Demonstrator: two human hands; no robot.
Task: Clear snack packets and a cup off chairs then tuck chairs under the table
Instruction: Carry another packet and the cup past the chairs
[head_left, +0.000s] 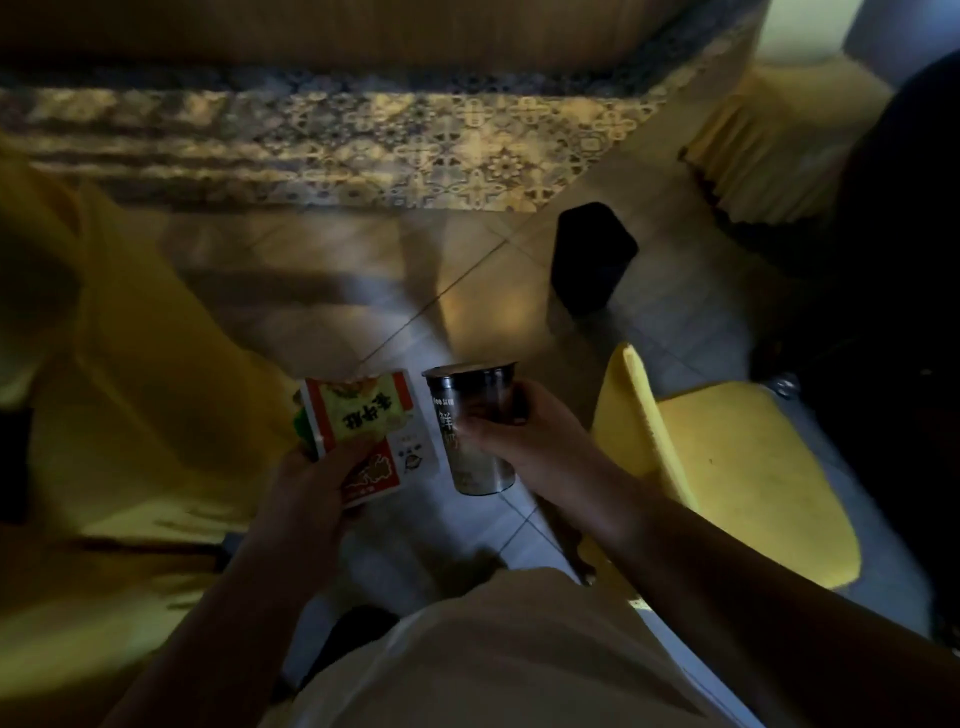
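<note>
2 hands are full, held out over the tiled floor (322, 291). His left hand (311, 483) has its fingers curled round some snack packets (363, 421), a green, red and white one on top with another behind it; how many there are in all I cannot tell. His right hand (524, 431) grasps a dark cup (470, 415) by its side, thumb and fingers wrapped round it, the cup upright with a sealed top. Packets and cup sit just beside each other, in front of his body. A yellow chair (737, 467) stands to his right, seat bare. Dim room; a dark bin (592, 260) stands on the floor beyond, near a patterned tile strip (415, 150).
</note>
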